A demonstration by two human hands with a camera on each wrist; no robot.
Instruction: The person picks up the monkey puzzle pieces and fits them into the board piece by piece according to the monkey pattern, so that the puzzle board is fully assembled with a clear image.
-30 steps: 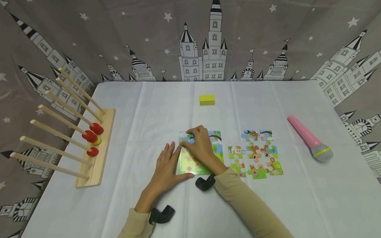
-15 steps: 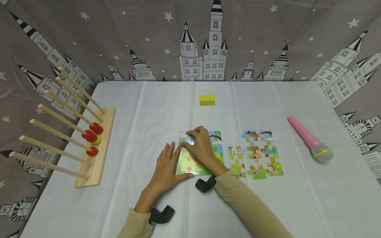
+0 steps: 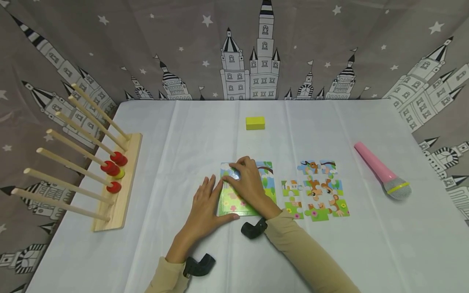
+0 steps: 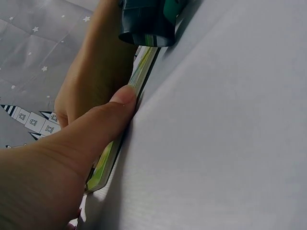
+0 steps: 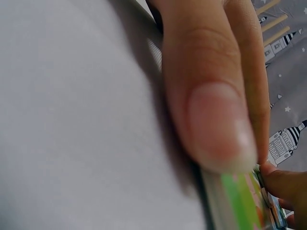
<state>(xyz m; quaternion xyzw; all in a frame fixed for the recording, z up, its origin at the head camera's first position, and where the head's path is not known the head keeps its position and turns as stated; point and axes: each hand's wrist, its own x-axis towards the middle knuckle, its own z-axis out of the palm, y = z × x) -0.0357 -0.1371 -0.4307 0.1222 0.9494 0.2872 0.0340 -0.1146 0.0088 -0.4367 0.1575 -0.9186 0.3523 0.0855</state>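
Observation:
In the head view, a square jigsaw puzzle board [image 3: 238, 208] with a green border lies flat at mid table. My left hand [image 3: 204, 207] rests at its lower left corner, fingers straight along the left side and thumb spread along the near edge. In the left wrist view that thumb [image 4: 98, 122] presses on the board's edge. My right hand [image 3: 249, 181] reaches over the board, thumb and index finger pinching a blue puzzle piece [image 3: 236, 174] at the upper left; the hand hides part of it. The right wrist view shows the left thumb [image 5: 216, 124] close up against the board [image 5: 240, 201].
Several loose puzzle pieces [image 3: 318, 191] with an animal picture lie right of the board. A yellow block [image 3: 255, 123] stands behind it. A pink toy microphone [image 3: 381, 171] lies at the right. At the left is a wooden peg rack [image 3: 126, 195] with red and yellow beads.

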